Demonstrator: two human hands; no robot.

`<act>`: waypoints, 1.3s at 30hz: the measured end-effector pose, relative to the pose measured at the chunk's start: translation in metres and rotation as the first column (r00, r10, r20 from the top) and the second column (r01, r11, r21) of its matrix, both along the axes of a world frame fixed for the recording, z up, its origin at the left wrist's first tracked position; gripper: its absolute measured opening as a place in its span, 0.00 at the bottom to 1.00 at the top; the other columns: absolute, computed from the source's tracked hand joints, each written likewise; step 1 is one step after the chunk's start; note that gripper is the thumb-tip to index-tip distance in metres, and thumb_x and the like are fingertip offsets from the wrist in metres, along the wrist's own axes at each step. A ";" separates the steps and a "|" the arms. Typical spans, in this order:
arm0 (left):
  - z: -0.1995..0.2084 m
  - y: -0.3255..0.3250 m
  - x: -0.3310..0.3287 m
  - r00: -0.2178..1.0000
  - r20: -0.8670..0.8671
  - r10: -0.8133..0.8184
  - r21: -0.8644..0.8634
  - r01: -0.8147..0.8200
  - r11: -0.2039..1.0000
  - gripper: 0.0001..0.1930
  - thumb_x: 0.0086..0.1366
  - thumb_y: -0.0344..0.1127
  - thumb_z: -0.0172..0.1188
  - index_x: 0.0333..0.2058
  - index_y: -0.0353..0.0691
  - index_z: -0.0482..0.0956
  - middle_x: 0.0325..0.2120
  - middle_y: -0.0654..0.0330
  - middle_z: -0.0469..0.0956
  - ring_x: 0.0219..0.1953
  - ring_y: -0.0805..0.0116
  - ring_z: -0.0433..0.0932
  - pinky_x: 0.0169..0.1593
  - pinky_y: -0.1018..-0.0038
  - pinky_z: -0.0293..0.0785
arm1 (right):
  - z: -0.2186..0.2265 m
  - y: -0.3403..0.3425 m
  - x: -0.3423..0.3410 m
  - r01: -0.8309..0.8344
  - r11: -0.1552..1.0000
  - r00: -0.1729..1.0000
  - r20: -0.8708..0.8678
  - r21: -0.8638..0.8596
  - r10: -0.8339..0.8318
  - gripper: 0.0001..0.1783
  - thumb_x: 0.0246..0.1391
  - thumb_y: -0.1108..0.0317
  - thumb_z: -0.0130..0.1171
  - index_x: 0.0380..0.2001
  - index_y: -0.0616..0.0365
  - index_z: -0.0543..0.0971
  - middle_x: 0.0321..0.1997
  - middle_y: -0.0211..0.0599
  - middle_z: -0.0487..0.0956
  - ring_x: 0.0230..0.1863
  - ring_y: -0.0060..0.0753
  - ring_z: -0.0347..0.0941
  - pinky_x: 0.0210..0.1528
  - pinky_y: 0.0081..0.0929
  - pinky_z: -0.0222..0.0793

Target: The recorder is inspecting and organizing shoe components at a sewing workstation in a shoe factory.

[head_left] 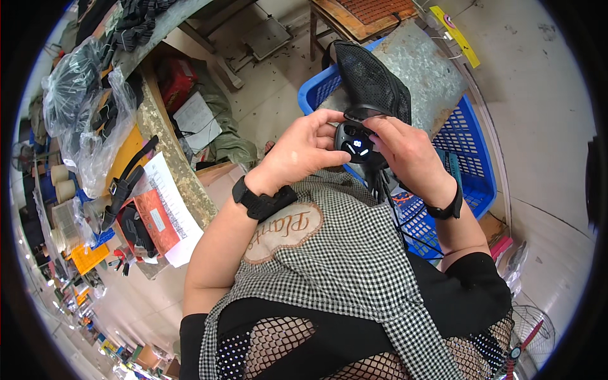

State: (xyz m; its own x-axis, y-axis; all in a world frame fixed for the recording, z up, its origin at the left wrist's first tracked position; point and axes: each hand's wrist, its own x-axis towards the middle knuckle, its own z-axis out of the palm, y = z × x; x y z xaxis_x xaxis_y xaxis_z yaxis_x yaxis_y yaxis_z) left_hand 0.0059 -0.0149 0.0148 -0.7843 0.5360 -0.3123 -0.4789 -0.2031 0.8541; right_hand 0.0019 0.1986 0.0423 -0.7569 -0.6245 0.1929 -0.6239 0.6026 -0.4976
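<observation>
Earbud charging case (357, 145), black and rounded, is held up in front of the apron (329, 234), between the hands, its lid (362, 112) raised and its display lit. The left hand (301, 144) grips one side, thumb on the near edge and the other fingers curled behind. The right hand (405, 151) closes on the opposite side, its fingers bunched narrowly near the lid and rim; whether they also pinch an earbud, I cannot tell.

The likeliest trouble is the lid: a sideways push from the right fingers could strain its hinge, or an early release might let it snap down on a fingertip. The smooth-looking shell could also twist free if the left thumb eased while the right hand pulled. Tilting it far over could spill anything loose in the wells, whose contents the fingers partly hide.

Just below hang thin black cables (380, 185), and a wrist or the apron could snag them during a quick turn. Just beyond the hands, a black mesh bag (375, 73) lies by a metal sheet (437, 71) across a blue plastic basket (486, 183). A dropped case might strike that sheet and get scratched, while a small earbud could slip through the basket's slots and be hard to find.
</observation>
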 end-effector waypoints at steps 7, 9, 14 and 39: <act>0.002 0.000 0.000 1.000 0.008 -0.007 0.006 0.007 1.000 0.28 0.53 0.18 0.61 0.52 0.29 0.62 0.38 0.59 0.75 0.41 0.75 0.75 0.44 0.78 0.74 | -0.002 -0.001 0.008 0.071 0.997 0.996 -0.043 -0.025 -0.072 0.14 0.45 0.80 0.54 0.39 0.62 0.73 0.37 0.43 0.76 0.34 0.46 0.77 0.32 0.33 0.74; 0.002 0.000 -0.001 1.000 0.002 -0.010 -0.005 0.010 1.000 0.28 0.52 0.19 0.62 0.52 0.30 0.63 0.39 0.59 0.74 0.41 0.75 0.75 0.45 0.78 0.74 | 0.002 -0.001 0.011 0.094 0.993 0.993 -0.064 -0.068 -0.099 0.13 0.46 0.79 0.56 0.38 0.62 0.74 0.36 0.42 0.77 0.33 0.46 0.77 0.31 0.33 0.74; 0.001 -0.002 -0.002 1.000 0.023 -0.003 -0.004 0.003 1.000 0.28 0.52 0.18 0.62 0.52 0.31 0.63 0.40 0.59 0.74 0.42 0.75 0.76 0.47 0.78 0.74 | 0.012 -0.005 0.011 0.177 0.956 0.979 -0.055 -0.234 -0.195 0.11 0.45 0.73 0.65 0.33 0.60 0.77 0.28 0.40 0.78 0.26 0.42 0.76 0.27 0.30 0.72; -0.001 0.001 -0.002 1.000 0.004 -0.019 -0.004 0.019 1.000 0.27 0.53 0.18 0.62 0.52 0.32 0.63 0.43 0.59 0.73 0.44 0.76 0.74 0.48 0.79 0.73 | -0.013 -0.014 0.006 0.065 0.952 0.998 -0.003 -0.301 -0.069 0.13 0.44 0.77 0.63 0.37 0.58 0.79 0.30 0.38 0.75 0.27 0.36 0.74 0.28 0.28 0.71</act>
